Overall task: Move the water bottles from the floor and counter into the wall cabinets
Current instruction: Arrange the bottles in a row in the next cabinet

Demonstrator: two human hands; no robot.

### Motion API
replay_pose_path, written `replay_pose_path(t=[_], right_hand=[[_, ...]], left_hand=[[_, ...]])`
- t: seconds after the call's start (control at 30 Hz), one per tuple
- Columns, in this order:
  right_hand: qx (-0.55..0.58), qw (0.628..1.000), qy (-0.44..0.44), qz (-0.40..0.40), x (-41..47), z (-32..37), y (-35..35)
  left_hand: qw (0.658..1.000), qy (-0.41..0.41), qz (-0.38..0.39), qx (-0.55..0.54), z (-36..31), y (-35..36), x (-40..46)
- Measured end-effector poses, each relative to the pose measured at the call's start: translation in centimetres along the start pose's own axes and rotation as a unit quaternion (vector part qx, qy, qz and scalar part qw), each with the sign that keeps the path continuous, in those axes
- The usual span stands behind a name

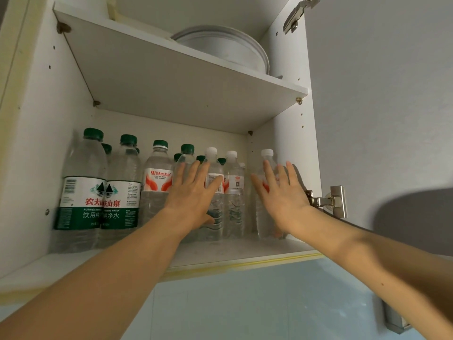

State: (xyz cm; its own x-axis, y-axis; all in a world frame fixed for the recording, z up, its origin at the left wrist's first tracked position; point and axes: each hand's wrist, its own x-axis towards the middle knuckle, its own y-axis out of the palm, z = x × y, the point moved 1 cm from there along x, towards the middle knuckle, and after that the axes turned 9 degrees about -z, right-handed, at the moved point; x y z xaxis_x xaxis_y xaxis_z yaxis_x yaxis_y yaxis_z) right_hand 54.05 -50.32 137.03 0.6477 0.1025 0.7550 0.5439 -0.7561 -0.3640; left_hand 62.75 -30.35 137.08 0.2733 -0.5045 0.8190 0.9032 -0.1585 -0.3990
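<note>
Several water bottles stand on the lower shelf (245,249) of the open wall cabinet. Two big green-capped bottles (83,192) are at the left, then a red-and-white labelled one (157,177), more green caps behind, and white-capped bottles (235,185) toward the right. My left hand (193,192) is raised with straight, spread fingers in front of the middle bottles. My right hand (282,195) is likewise flat and spread in front of the rightmost white-capped bottle (266,168). Neither hand holds anything; whether they touch the bottles is unclear.
On the upper shelf (186,77) a stack of white plates (220,45) sits at the back right. A metal door hinge (328,201) juts from the right cabinet wall beside my right wrist; another hinge (297,13) is near the top. Pale blue wall below.
</note>
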Motion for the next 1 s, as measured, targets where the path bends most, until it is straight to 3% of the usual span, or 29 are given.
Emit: replay_pose_path(t=[1.0], right_hand=[[-0.016, 1.000, 0.012, 0.006, 1.5, 0.9, 3.6]], left_hand=[[1.000, -0.007, -0.004, -0.014, -0.3, -0.3, 0.0]])
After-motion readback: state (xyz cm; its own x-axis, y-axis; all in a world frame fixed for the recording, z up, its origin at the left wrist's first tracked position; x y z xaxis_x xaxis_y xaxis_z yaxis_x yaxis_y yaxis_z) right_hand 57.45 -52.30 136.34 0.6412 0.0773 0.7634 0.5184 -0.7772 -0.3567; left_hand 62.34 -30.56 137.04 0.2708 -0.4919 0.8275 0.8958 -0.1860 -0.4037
